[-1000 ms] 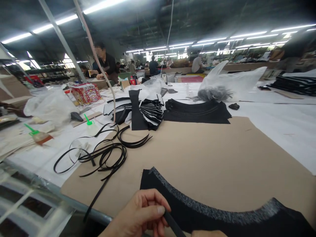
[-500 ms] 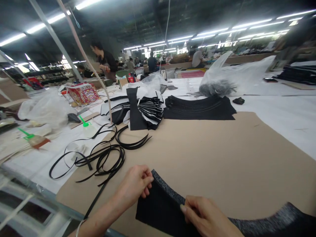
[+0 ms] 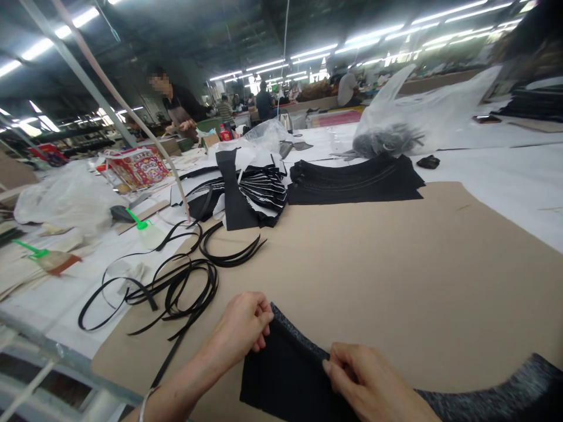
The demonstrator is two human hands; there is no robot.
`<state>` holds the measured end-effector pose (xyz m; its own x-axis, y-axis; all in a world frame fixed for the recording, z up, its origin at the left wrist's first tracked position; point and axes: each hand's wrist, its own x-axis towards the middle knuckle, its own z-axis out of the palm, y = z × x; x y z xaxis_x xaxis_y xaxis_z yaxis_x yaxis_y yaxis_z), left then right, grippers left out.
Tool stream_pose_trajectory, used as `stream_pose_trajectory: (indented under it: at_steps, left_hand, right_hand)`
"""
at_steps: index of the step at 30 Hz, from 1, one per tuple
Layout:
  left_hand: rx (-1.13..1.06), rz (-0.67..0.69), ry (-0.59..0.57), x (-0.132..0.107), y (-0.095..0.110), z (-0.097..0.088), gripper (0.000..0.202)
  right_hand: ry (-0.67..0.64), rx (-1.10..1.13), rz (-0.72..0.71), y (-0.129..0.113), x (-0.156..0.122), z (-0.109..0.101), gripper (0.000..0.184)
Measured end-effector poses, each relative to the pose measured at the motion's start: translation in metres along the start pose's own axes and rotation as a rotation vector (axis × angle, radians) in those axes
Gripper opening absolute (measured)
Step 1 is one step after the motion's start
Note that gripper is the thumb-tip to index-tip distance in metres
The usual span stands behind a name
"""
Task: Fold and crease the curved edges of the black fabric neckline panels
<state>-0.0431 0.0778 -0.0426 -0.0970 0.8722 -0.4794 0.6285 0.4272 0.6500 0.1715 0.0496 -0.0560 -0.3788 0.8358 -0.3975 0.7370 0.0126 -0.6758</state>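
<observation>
A black fabric piece (image 3: 281, 372) with a curved, speckled grey edge strip lies at the near side of a tan board (image 3: 373, 264). My left hand (image 3: 248, 325) pinches its upper left corner. Farther right along the curved edge, my right hand (image 3: 358, 375) grips the fabric between thumb and fingers; the fingertips are partly hidden. Beyond my right hand the speckled edge (image 3: 484, 398) bends up towards the lower right. Loops of narrow black strip (image 3: 193, 293) lie to the left of my left hand, one tail running under my forearm.
Fanned black pieces with white edges (image 3: 264, 190) and a stack of curved black pieces (image 3: 352, 181) sit at the board's far edge. Two green-tipped bottles (image 3: 147, 228) stand left. A clear plastic bag (image 3: 422, 111) holds grey scraps. A co-worker (image 3: 176, 108) stands across the table.
The view has shifted slightly, so the background sits further left and higher. Both hands keep hold of the fabric in nearly the same places; the edge strip looks narrower between them.
</observation>
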Motion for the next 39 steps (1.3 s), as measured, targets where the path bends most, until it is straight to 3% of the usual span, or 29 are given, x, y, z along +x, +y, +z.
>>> stream_pose_trajectory:
  at_steps: [7, 22, 29, 39]
  left_hand:
    - [0.059, -0.018, 0.017, 0.000, 0.007, 0.000, 0.015]
    - [0.100, -0.007, 0.030, 0.006, 0.000, 0.008, 0.016]
    - [0.118, -0.020, 0.036, 0.005, 0.002, 0.008, 0.017]
    - [0.167, 0.066, 0.064, 0.008, -0.009, 0.011, 0.012]
  right_hand:
    - [-0.005, 0.023, -0.005, 0.002, 0.000, 0.000, 0.029]
    - [-0.035, -0.079, 0.057, -0.004, 0.004, -0.002, 0.030]
    - [-0.018, -0.113, 0.022, -0.003, 0.002, 0.001, 0.033]
    - [0.012, -0.221, 0.011, -0.005, -0.001, 0.002, 0.035]
